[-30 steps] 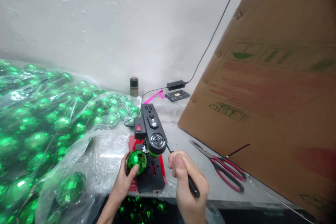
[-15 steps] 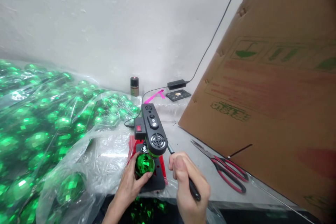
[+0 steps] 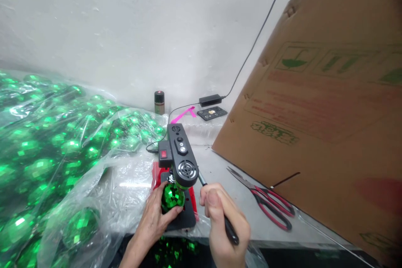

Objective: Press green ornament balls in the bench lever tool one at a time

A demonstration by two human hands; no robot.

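A shiny green faceted ball (image 3: 173, 197) rests in my left hand (image 3: 153, 213), with thumb and fingers curled round its near and left sides. It sits under the head of a small black bench machine (image 3: 184, 155), above the machine's dark base plate (image 3: 185, 221). My right hand (image 3: 224, 222) is closed round a black-handled lever (image 3: 230, 231) whose metal rod runs up to the machine's right side. A switch box with a red rocker (image 3: 164, 153) is fixed to the machine's left. Where the ball meets the machine is partly hidden.
Many green balls (image 3: 72, 146) lie under clear plastic at left. Scissors (image 3: 266, 201) lie to the right beside a large cardboard box (image 3: 314, 113). Behind stand a small jar (image 3: 159, 102), a power adapter (image 3: 210, 100), a black phone-like slab (image 3: 212, 112) and pink ribbon (image 3: 184, 114).
The view has shifted very slightly. Both hands keep the same grip on the ball and the lever, with no clear movement of either.
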